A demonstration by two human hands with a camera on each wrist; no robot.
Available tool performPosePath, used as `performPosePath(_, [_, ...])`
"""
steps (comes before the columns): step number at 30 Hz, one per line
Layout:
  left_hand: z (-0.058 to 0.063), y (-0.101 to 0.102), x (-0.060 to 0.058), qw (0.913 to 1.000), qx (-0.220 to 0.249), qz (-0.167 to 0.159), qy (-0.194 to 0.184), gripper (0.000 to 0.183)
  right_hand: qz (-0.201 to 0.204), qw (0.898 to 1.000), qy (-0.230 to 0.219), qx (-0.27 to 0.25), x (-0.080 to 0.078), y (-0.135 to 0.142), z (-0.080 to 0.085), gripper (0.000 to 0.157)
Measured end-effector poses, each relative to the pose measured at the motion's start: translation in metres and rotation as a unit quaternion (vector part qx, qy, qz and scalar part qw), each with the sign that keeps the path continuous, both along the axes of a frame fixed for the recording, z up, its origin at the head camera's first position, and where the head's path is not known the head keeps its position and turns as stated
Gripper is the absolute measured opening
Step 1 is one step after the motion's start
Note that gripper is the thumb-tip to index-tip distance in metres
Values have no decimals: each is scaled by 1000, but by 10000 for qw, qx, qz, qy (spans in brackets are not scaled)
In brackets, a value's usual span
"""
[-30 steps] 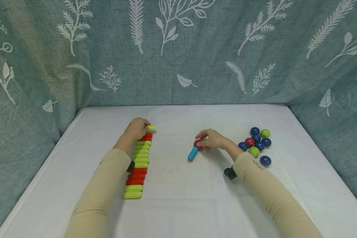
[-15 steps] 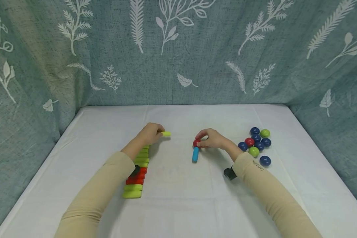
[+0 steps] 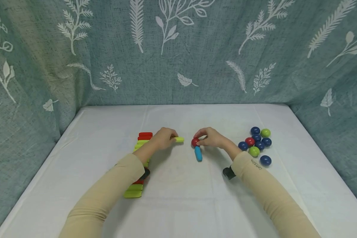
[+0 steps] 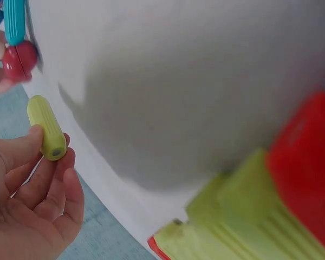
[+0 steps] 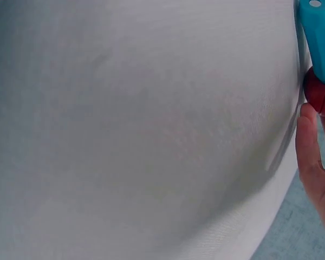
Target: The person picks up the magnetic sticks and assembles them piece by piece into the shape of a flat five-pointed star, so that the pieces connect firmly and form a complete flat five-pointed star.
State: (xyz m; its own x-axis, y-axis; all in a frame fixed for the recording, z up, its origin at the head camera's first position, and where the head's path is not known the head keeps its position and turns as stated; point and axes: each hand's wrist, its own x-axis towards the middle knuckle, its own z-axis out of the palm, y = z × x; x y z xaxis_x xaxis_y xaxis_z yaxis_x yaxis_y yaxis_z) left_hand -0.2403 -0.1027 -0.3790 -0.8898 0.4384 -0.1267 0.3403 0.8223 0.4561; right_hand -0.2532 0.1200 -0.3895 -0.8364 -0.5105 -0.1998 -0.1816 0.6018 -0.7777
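Observation:
My left hand (image 3: pixel 164 137) pinches a yellow-green magnetic rod (image 3: pixel 179 139) between thumb and fingers. In the left wrist view a grey round spot shows on the near end of this rod (image 4: pixel 46 127). Just to its right, my right hand (image 3: pixel 212 137) holds a red ball (image 3: pixel 194 142) by the fingertips. A blue rod (image 3: pixel 198 154) is joined to that ball and points toward me. The yellow-green rod's far end is close to the ball but apart from it. At the edge of the right wrist view are the blue rod (image 5: pixel 320 43) and ball (image 5: pixel 317 93).
A column of red and yellow-green rods (image 3: pixel 133 193) lies at the left, partly hidden by my left arm. Several blue, green and red balls (image 3: pixel 259 145) are grouped at the right. White cloth (image 3: pixel 178 211) covers the table; a patterned green-blue curtain (image 3: pixel 172 79) hangs behind.
My left hand has carried the yellow-green rod from the column's far end rightward toward the red ball. The blue rod has swung its near end to the right under the ball.

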Motion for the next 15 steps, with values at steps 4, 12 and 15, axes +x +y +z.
performPosePath(4, [1, 8, 2, 10000, 38, -67, -56, 20, 18, 10000, -67, 10, -3, -1, 0, 28])
performPosePath(12, [-3, 18, 6, 9999, 136, -50, -78, 19, 94, 9998, 150, 136, -4, -5, 0, 29])
performPosePath(15, [-4, 19, 7, 9998, 166, -13, -97, 19, 93, 9997, 148, 166, -3, -6, 2, 29])
